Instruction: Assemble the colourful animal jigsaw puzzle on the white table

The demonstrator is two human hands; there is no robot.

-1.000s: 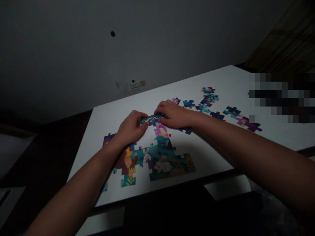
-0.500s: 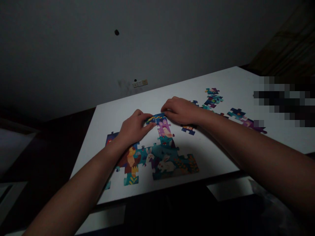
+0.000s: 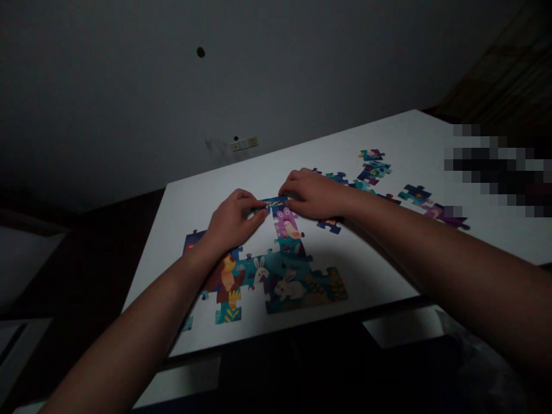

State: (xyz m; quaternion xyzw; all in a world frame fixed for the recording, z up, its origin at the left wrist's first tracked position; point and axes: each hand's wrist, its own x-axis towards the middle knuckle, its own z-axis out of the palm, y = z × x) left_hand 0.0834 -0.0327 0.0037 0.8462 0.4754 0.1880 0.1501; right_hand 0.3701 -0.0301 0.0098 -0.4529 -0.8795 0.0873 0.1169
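Note:
Several joined jigsaw pieces form a partly connected picture (image 3: 288,284) near the table's front edge, with rabbits, a bird and plants on it. At its upper end is a dark blue jigsaw piece (image 3: 279,201) with yellow markings. My left hand (image 3: 235,221) pinches a small dark blue jigsaw piece (image 3: 263,208) between thumb and fingers, against the left side of that upper piece. Its fingertips partly cover the small piece. My right hand (image 3: 313,194) is curled, with thumb and fingers closed on the upper piece's right edge.
Loose jigsaw pieces (image 3: 374,171) lie on the white table (image 3: 431,149) beyond my right hand, and more purple pieces (image 3: 444,215) lie to the right. Another piece (image 3: 330,225) sits under my right wrist. A wall with a socket panel (image 3: 244,144) stands behind the table.
My left fingers have shifted slightly left and down with the small piece, so more of the upper blue piece shows. My right hand stays at its edge, nearly still.

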